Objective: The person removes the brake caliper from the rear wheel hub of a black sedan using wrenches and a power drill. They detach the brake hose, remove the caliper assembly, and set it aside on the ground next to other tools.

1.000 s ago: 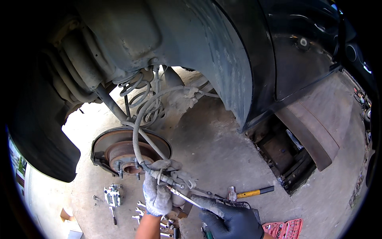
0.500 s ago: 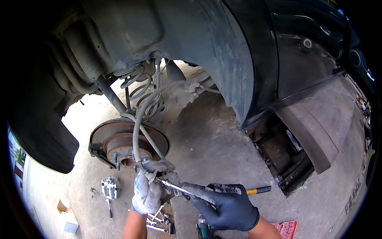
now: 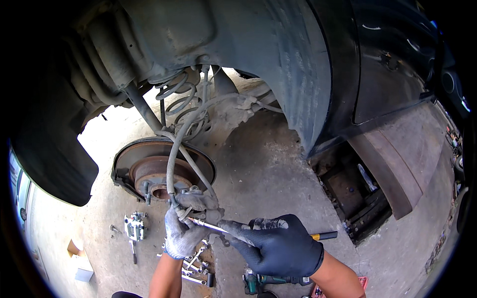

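My left hand [image 3: 180, 236], in a whitish knit glove, is closed on a dirty grey brake caliper [image 3: 196, 199] that hangs from a hose and cable [image 3: 174, 159]. In my right hand [image 3: 283, 246], black-gloved, is a screwdriver [image 3: 323, 236] with a yellow and black handle. Its shaft points left past my fingers, and the tip is at the caliper beside my left fingers; whether it touches cannot be made out. Behind the caliper stands the rusty wheel hub [image 3: 154, 171] with its dust shield.
A silver caliper [image 3: 135, 227] lies on the concrete at left, near an opened white box [image 3: 83, 268]. Several wrenches [image 3: 195, 270], a green power tool [image 3: 253, 282] and a red tool case [image 3: 363, 284] lie close in. The dark fender [image 3: 293, 74] overhangs a floor pit [image 3: 353, 188].
The view has shifted slightly, showing more of the green power tool. The caliper has turned a little in my left hand, and the screwdriver shaft remains against that area.
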Tool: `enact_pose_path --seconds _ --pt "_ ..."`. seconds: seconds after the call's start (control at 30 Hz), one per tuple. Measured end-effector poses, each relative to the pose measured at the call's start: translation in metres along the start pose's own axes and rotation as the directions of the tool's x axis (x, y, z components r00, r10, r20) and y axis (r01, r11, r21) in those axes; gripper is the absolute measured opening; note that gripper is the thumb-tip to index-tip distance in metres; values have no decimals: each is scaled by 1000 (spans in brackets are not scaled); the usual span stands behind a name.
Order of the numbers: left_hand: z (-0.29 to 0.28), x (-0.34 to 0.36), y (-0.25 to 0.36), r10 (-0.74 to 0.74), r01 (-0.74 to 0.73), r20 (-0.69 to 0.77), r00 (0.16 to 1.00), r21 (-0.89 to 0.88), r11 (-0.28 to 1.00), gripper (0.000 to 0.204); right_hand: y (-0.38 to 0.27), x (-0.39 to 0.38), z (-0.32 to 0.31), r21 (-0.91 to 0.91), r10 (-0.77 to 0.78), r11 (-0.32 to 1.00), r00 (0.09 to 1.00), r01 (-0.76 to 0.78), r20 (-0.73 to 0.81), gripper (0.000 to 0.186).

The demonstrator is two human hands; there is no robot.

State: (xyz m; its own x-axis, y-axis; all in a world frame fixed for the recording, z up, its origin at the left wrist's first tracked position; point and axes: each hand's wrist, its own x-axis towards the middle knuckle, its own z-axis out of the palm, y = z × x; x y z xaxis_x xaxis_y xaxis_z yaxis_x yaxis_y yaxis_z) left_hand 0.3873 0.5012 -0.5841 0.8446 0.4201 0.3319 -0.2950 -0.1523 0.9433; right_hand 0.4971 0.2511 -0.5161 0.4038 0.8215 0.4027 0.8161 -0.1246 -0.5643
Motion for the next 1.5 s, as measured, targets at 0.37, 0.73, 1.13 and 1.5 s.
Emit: enact_pose_path --seconds 0.37,0.73,1.13,1.5 --pt "-3 4 -20 51 -44 -117 992 64 997 42 135 -86 118 210 540 836 828 -507 -149 35" --pt "39 3 6 105 -79 -343 933 87 993 25 132 -13 110 -358 203 901 967 -245 -151 26" --pt "57 3 -27 -5 106 -655 756 115 988 24 -56 189 80 881 701 40 642 -471 311 21" --pt "60 30 -20 -6 74 -171 985 392 917 24 -40 207 95 522 584 698 811 -490 -19 40"
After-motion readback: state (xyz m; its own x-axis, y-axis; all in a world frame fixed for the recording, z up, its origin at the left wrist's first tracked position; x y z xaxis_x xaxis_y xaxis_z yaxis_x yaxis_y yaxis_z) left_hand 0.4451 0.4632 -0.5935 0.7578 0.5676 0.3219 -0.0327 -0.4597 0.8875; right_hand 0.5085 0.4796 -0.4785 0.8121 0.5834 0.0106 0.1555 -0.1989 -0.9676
